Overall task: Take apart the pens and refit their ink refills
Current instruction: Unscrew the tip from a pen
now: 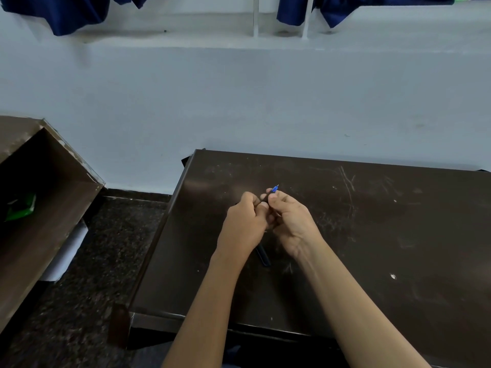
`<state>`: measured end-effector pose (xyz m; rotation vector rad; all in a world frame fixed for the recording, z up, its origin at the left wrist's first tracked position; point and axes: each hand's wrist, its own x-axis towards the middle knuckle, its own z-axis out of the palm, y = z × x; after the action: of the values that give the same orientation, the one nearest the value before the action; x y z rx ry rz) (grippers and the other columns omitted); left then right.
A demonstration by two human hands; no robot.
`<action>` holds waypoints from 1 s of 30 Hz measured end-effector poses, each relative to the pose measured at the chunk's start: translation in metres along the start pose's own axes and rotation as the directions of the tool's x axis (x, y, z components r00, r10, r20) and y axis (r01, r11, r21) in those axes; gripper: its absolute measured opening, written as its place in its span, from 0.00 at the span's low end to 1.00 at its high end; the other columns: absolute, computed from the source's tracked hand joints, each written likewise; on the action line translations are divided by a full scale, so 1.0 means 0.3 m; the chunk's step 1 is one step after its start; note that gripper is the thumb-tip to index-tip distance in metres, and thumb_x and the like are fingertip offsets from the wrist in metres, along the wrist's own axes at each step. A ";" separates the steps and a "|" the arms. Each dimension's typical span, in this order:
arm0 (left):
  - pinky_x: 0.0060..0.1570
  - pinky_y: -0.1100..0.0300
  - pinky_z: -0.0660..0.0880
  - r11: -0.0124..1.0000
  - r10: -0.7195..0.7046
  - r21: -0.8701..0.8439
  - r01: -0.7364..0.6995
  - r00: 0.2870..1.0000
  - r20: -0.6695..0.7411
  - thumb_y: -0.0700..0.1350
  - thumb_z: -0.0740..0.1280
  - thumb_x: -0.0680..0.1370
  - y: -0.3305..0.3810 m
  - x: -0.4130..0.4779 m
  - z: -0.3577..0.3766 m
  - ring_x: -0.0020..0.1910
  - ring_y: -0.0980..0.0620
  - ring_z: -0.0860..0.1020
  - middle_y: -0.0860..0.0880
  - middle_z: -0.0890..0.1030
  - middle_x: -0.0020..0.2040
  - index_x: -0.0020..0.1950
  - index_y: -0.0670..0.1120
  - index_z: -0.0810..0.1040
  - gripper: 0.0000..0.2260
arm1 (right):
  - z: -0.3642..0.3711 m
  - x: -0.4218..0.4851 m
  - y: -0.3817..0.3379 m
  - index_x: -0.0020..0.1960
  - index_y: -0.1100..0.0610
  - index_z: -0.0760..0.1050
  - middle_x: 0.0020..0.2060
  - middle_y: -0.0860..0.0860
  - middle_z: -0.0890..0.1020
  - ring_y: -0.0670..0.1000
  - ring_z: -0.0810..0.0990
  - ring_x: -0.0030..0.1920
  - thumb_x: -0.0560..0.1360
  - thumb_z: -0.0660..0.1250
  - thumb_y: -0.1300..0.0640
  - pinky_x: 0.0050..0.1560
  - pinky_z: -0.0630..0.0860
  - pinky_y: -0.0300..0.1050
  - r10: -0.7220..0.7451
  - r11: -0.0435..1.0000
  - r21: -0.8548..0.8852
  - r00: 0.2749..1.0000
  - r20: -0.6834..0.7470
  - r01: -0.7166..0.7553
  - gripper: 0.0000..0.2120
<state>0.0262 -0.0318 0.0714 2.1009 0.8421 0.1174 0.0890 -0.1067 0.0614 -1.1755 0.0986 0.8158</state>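
The thumb and forefinger of the right hand (pixel 291 221) are pinched narrowly on the front end of a pen (pixel 273 190), just behind its blue tip, which pokes up and away past the fingertips. Below the pinch the pen's dark body slants down toward the left hand (pixel 243 224), whose fingers are curled tight round it with the thumb pressed in from the side. How much of the body lies inside that fist cannot be told. The two hands are knuckle to knuckle, touching, and held a little above the table rather than resting on it. The other fingers of the right hand are folded loosely under, palm turned partly upward. Just below the left hand and between the two wrists lies a short black tube (pixel 263 256) on the table – a pen part, though which one is too dark to tell – apart from both hands. Both forearms are bare and come in from the bottom edge. The table (pixel 372 235) is dark brown and glossy, scuffed with pale scratches and a few white specks. Its far edge stands against a pale blue-white wall (pixel 239 102), with a ledge above from which dark blue cloth (pixel 66 14) hangs. To the left, well apart from the table, stands a brown open box-like shelf (pixel 53 160) with something green (pixel 22 207) inside it, a white roll (pixel 69 251) beneath it, and a dark speckled floor (pixel 106 248) between the two.
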 end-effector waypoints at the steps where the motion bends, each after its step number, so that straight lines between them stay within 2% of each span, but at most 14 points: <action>1: 0.31 0.65 0.66 0.999 0.011 0.034 -0.011 1.000 -0.008 0.48 0.58 0.81 -0.006 0.001 0.001 0.35 0.57 0.73 0.50 0.77 0.42 0.48 0.48 0.69 0.05 | 0.002 0.001 -0.003 0.50 0.59 0.76 0.39 0.51 0.82 0.45 0.78 0.32 0.80 0.58 0.64 0.29 0.72 0.37 0.017 1.000 0.021 1.000 -0.011 -0.017 0.08; 2: 0.31 0.65 0.65 0.998 0.024 0.063 -0.023 1.000 -0.014 0.48 0.59 0.80 -0.011 0.000 0.002 0.34 0.57 0.73 0.50 0.76 0.42 0.48 0.49 0.69 0.04 | 0.001 0.006 -0.001 0.52 0.59 0.76 0.42 0.51 0.83 0.46 0.79 0.34 0.80 0.56 0.64 0.31 0.74 0.37 0.032 0.999 0.039 0.999 -0.023 -0.031 0.10; 4: 0.32 0.63 0.67 0.992 0.062 0.112 -0.058 0.997 -0.034 0.47 0.59 0.80 -0.018 -0.005 0.002 0.35 0.55 0.74 0.50 0.76 0.41 0.47 0.48 0.70 0.04 | 0.000 0.010 0.007 0.52 0.59 0.77 0.41 0.50 0.83 0.46 0.80 0.37 0.80 0.60 0.60 0.36 0.75 0.38 0.038 0.998 0.042 0.999 -0.033 -0.037 0.08; 6: 0.33 0.60 0.69 0.981 0.102 0.175 -0.088 0.992 -0.070 0.48 0.60 0.79 -0.020 -0.010 0.000 0.37 0.52 0.75 0.49 0.77 0.41 0.47 0.48 0.72 0.05 | -0.004 0.015 0.020 0.48 0.59 0.78 0.34 0.49 0.82 0.45 0.77 0.32 0.77 0.67 0.55 0.36 0.74 0.38 0.030 1.000 -0.001 0.999 -0.033 -0.030 0.07; 8: 0.35 0.58 0.71 0.974 0.116 0.207 -0.095 0.989 -0.092 0.48 0.61 0.79 -0.017 -0.012 -0.003 0.38 0.50 0.77 0.49 0.79 0.41 0.47 0.47 0.74 0.06 | -0.009 0.020 0.034 0.48 0.58 0.78 0.32 0.50 0.80 0.44 0.75 0.28 0.75 0.69 0.57 0.33 0.73 0.38 0.018 1.000 -0.004 0.998 -0.057 -0.018 0.05; 10: 0.35 0.57 0.71 0.969 0.121 0.226 -0.096 0.988 -0.099 0.47 0.61 0.78 -0.015 -0.012 -0.001 0.38 0.50 0.77 0.49 0.79 0.42 0.47 0.47 0.75 0.06 | -0.010 0.024 0.039 0.49 0.58 0.77 0.36 0.52 0.80 0.44 0.76 0.29 0.75 0.67 0.64 0.32 0.73 0.38 0.027 0.998 0.055 0.995 -0.098 -0.021 0.04; 13: 0.36 0.58 0.70 0.957 0.132 0.275 -0.095 0.984 -0.120 0.47 0.61 0.79 -0.013 -0.009 0.003 0.40 0.49 0.76 0.48 0.80 0.45 0.49 0.47 0.75 0.06 | -0.006 0.026 0.037 0.53 0.58 0.74 0.43 0.52 0.83 0.47 0.79 0.36 0.79 0.60 0.67 0.36 0.74 0.39 0.052 0.990 0.136 0.995 -0.084 -0.040 0.08; 16: 0.34 0.61 0.68 0.961 0.149 0.254 -0.111 0.979 -0.136 0.47 0.60 0.79 -0.007 -0.006 0.002 0.40 0.52 0.76 0.49 0.80 0.47 0.52 0.46 0.76 0.07 | -0.003 0.021 0.044 0.48 0.60 0.76 0.34 0.51 0.81 0.46 0.76 0.32 0.78 0.63 0.61 0.34 0.74 0.38 0.069 0.993 0.098 0.996 -0.056 -0.063 0.04; 18: 0.30 0.65 0.64 0.957 0.161 0.261 -0.123 0.978 -0.133 0.46 0.60 0.80 -0.002 -0.007 0.000 0.36 0.55 0.73 0.50 0.78 0.43 0.51 0.45 0.76 0.08 | -0.003 0.025 0.053 0.43 0.60 0.78 0.31 0.50 0.80 0.46 0.75 0.30 0.75 0.69 0.57 0.35 0.74 0.38 0.069 0.996 0.066 0.996 -0.064 -0.064 0.05; 21: 0.28 0.65 0.62 0.946 0.158 0.303 -0.115 0.980 -0.121 0.46 0.59 0.80 -0.006 -0.008 -0.001 0.35 0.55 0.72 0.50 0.76 0.42 0.51 0.45 0.75 0.08 | -0.003 0.030 0.051 0.45 0.60 0.78 0.35 0.53 0.80 0.47 0.77 0.34 0.76 0.67 0.62 0.40 0.75 0.41 0.067 0.996 0.068 0.994 -0.087 -0.061 0.02; 24: 0.28 0.64 0.62 0.945 0.135 0.315 -0.089 0.983 -0.127 0.47 0.57 0.80 -0.006 -0.002 -0.002 0.37 0.53 0.72 0.49 0.77 0.44 0.54 0.46 0.75 0.09 | -0.003 0.029 0.042 0.50 0.60 0.77 0.42 0.53 0.83 0.48 0.80 0.39 0.78 0.62 0.65 0.42 0.77 0.41 0.071 0.991 0.116 0.996 -0.062 -0.064 0.06; 26: 0.29 0.64 0.62 0.953 0.116 0.293 -0.077 0.986 -0.120 0.48 0.56 0.81 -0.007 0.002 -0.001 0.37 0.54 0.72 0.49 0.77 0.44 0.55 0.46 0.76 0.11 | -0.001 0.023 0.041 0.45 0.58 0.78 0.38 0.51 0.83 0.46 0.80 0.38 0.77 0.66 0.59 0.42 0.77 0.40 0.068 0.995 0.074 0.997 -0.020 -0.066 0.04; 28: 0.28 0.64 0.62 0.952 0.111 0.296 -0.076 0.988 -0.103 0.49 0.55 0.82 -0.008 0.000 0.000 0.35 0.55 0.72 0.50 0.75 0.41 0.53 0.45 0.76 0.12 | 0.000 0.023 0.051 0.39 0.57 0.77 0.32 0.49 0.82 0.46 0.79 0.34 0.74 0.70 0.56 0.40 0.76 0.40 0.066 0.998 0.027 0.998 -0.013 -0.065 0.07; 30: 0.28 0.64 0.63 0.944 0.112 0.321 -0.079 0.990 -0.086 0.49 0.55 0.82 -0.012 0.000 0.004 0.34 0.55 0.72 0.51 0.74 0.39 0.52 0.44 0.75 0.12 | -0.003 0.027 0.063 0.40 0.58 0.79 0.32 0.49 0.82 0.46 0.79 0.34 0.73 0.72 0.57 0.39 0.76 0.40 0.054 0.998 0.016 0.997 -0.057 -0.053 0.05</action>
<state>0.0249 -0.0311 0.0680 2.4573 0.8658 0.1521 0.0836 -0.1006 0.0425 -1.1870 0.1843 0.8271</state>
